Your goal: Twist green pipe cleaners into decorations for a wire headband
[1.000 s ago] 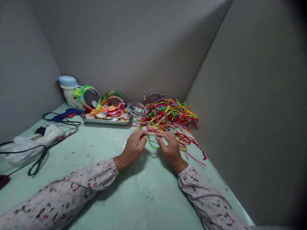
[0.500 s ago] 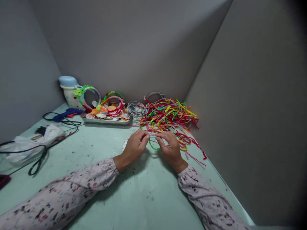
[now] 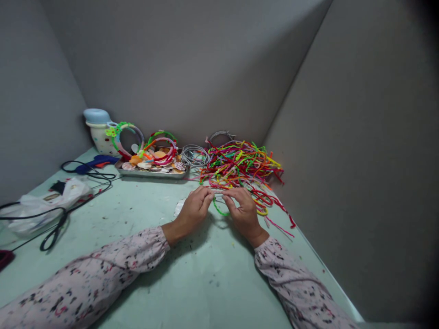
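My left hand (image 3: 194,211) and my right hand (image 3: 244,211) meet over the pale green table (image 3: 192,283), fingertips almost touching. Both pinch a thin grey wire ring between them, and a green pipe cleaner (image 3: 219,209) curls down from it between the two hands. Just behind my fingers lies a big tangled heap of coloured pipe cleaners (image 3: 242,169). Both arms wear speckled pale sleeves.
A metal tray (image 3: 152,172) with shells and wrapped hoops (image 3: 161,146) stands at the back. Bare wire rings (image 3: 195,155) lie beside it. A white jar with a blue lid (image 3: 98,130), a blue glue gun (image 3: 96,162), black cables, scissors (image 3: 53,233) and a plastic bag (image 3: 41,203) are at left. Grey walls enclose the table.
My left hand has edged slightly right, closing the gap to my right hand. Everything else stays where it was.
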{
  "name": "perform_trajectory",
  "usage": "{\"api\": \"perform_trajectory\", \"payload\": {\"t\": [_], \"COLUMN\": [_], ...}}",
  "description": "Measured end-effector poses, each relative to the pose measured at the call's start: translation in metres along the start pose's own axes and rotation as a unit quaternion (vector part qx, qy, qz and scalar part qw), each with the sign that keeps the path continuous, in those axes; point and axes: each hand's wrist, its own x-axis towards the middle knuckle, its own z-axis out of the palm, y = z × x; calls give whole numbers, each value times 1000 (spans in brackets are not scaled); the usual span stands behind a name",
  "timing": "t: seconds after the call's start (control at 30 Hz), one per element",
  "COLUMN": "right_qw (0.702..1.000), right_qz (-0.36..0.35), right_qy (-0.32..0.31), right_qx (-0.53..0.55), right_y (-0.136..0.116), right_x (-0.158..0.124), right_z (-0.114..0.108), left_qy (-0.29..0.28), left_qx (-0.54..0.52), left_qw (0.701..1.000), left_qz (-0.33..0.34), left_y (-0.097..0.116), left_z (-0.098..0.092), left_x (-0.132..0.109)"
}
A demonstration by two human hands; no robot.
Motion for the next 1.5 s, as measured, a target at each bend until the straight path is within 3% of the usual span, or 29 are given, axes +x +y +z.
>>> {"api": "perform_trajectory", "payload": {"t": [0.27,0.47,0.7,1.5], "right_qw": [1000,1000,1000,1000], "right_qz": [13,6,1,3], "right_qy": [4,2,0,-12], "right_qx": [-11,-2,7,13], "right_y": [1,0,1,1], "right_x": [1,0,-1,-1], "right_z": [1,1,2,2], "left_qy": [17,80,109,107], "left_qx": [11,30,7,25], "left_qw": [1000,995,990,986], "left_qz": [12,49,87,122], "left_y": [4,-2,-11,-15], "left_z": [-4,-1,1,-1], "left_x": [-1,-2,-1,-1]}}
